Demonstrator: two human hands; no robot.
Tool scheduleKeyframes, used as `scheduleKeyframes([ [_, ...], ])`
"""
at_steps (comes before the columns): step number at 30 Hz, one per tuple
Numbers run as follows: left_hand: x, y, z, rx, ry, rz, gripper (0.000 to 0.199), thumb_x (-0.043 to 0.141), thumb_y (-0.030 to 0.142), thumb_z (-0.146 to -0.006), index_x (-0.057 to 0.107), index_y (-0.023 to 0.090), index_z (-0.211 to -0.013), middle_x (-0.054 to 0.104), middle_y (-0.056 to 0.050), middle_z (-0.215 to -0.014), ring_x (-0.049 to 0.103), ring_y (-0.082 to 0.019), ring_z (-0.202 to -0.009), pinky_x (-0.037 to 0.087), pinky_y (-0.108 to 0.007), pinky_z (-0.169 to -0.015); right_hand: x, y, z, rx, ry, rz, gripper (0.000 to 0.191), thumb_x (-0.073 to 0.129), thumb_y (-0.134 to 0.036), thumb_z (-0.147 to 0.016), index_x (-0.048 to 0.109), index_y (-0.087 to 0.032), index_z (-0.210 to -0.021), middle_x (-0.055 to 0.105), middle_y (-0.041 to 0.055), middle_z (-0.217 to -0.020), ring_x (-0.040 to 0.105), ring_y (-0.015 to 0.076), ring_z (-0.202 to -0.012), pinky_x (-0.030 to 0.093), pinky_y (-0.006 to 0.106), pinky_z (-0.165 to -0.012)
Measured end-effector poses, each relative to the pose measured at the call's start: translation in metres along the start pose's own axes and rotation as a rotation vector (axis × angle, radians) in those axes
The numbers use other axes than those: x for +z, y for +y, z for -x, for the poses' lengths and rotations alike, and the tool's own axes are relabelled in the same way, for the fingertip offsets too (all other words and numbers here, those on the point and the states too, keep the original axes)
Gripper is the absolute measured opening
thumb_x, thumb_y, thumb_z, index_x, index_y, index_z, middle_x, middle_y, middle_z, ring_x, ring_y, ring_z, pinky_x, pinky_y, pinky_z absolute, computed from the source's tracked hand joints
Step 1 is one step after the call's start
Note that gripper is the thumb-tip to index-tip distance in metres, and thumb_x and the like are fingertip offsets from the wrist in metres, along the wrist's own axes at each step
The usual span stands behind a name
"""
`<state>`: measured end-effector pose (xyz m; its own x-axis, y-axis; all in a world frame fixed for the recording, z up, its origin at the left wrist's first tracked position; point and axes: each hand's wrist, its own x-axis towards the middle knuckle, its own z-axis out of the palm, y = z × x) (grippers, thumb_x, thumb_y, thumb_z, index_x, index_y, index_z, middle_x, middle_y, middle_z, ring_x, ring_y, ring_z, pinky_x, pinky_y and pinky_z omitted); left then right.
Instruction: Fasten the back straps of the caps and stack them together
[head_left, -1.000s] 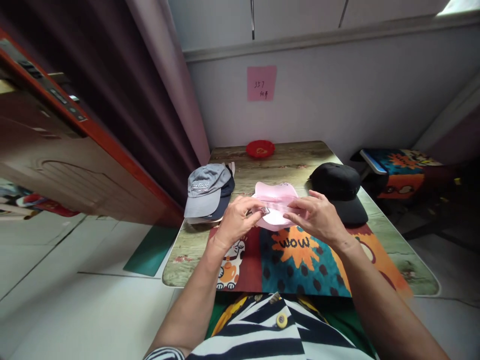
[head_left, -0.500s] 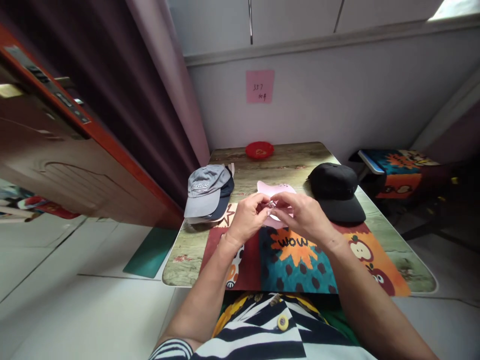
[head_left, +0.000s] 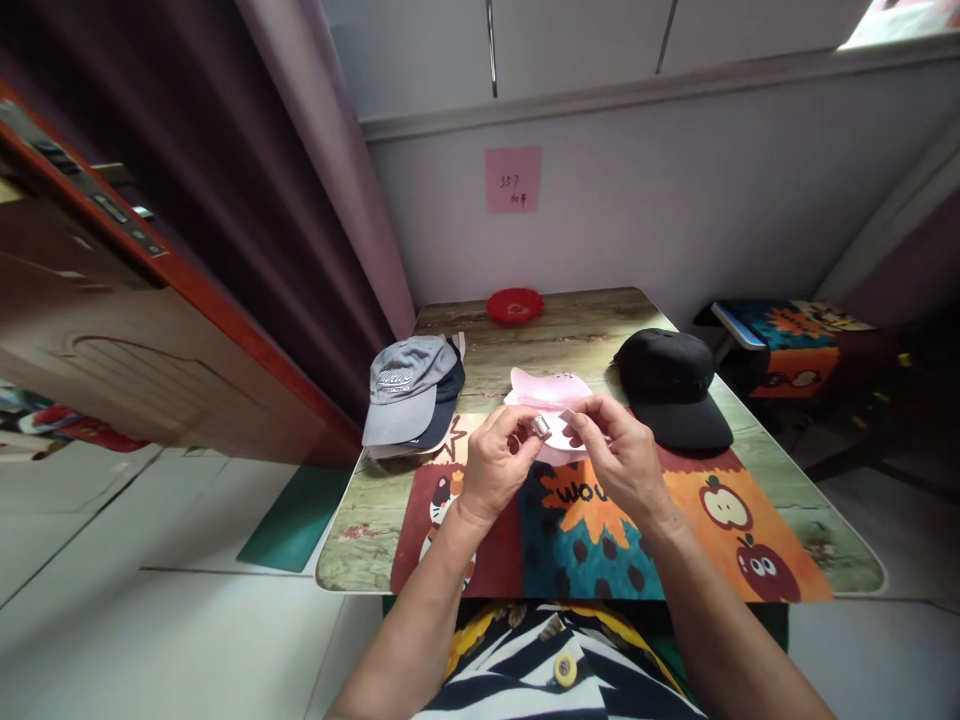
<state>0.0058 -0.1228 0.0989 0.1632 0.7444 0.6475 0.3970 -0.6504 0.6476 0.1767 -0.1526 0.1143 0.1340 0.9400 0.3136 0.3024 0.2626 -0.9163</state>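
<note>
A pink cap (head_left: 549, 389) lies on the table in front of me, its inside and back opening partly behind my hands. My left hand (head_left: 491, 465) pinches a small silver metal buckle (head_left: 540, 426) at the back of the cap. Between the thumb and fingers of my right hand (head_left: 626, 460) is the end of a strap (head_left: 568, 416), held a short gap away from the buckle. My fingers cover part of both pieces.
A grey cap (head_left: 401, 395) tops a stack with a navy cap (head_left: 448, 395) at the left. To the right sits a black cap (head_left: 667, 380). A red dish (head_left: 514, 306) stands at the back of the wooden table (head_left: 352, 545). A colourful mat (head_left: 495, 550) covers the front.
My hands, close together before, have moved apart, and a gap shows between buckle and strap end. More of the pink cap's inside is visible. My view has shifted slightly.
</note>
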Motion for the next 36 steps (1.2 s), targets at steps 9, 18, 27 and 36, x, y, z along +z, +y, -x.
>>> scheduleKeyframes([
  [9, 0.005, 0.0, 0.0, -0.147, 0.04, 0.133, 0.018, 0.069, 0.016, -0.085, 0.072, 0.02, -0.102, 0.071, -0.004, -0.096, 0.067, -0.013, -0.082, 0.054, -0.021, -0.071, 0.01, 0.005, -0.008, 0.055, -0.058, -0.043, 0.027, 0.063, -0.047, -0.091, 0.069, -0.02, -0.09, 0.071, 0.0037, -0.078, 0.067, 0.0175, -0.072, 0.048, 0.027, -0.066],
  [18, 0.01, -0.003, 0.006, -0.193, 0.052, 0.212, 0.024, 0.068, 0.013, -0.085, 0.072, 0.02, -0.108, 0.076, -0.005, -0.1, 0.072, -0.016, -0.088, 0.059, -0.025, -0.077, 0.016, 0.009, -0.008, 0.13, -0.115, -0.243, 0.03, 0.066, -0.048, -0.089, 0.067, -0.018, -0.085, 0.065, 0.0016, -0.071, 0.056, 0.0136, -0.063, 0.042, 0.026, -0.057],
  [27, 0.001, -0.001, 0.008, 0.031, 0.007, -0.064, 0.03, 0.067, 0.018, -0.09, 0.07, 0.021, -0.12, 0.077, -0.007, -0.105, 0.074, -0.016, -0.087, 0.061, -0.025, -0.076, 0.021, 0.006, -0.008, 0.122, -0.11, -0.287, 0.029, 0.067, -0.047, -0.089, 0.066, -0.018, -0.083, 0.065, 0.0006, -0.071, 0.055, 0.0125, -0.061, 0.044, 0.026, -0.058],
  [36, -0.006, 0.007, 0.003, -0.141, -0.012, 0.115, 0.018, 0.073, 0.021, -0.086, 0.073, 0.021, -0.103, 0.077, -0.003, -0.094, 0.072, -0.013, -0.074, 0.058, -0.023, -0.067, 0.022, 0.002, -0.008, 0.101, -0.087, -0.24, 0.03, 0.068, -0.048, -0.086, 0.068, -0.019, -0.081, 0.065, 0.0011, -0.069, 0.057, 0.0138, -0.062, 0.045, 0.026, -0.059],
])
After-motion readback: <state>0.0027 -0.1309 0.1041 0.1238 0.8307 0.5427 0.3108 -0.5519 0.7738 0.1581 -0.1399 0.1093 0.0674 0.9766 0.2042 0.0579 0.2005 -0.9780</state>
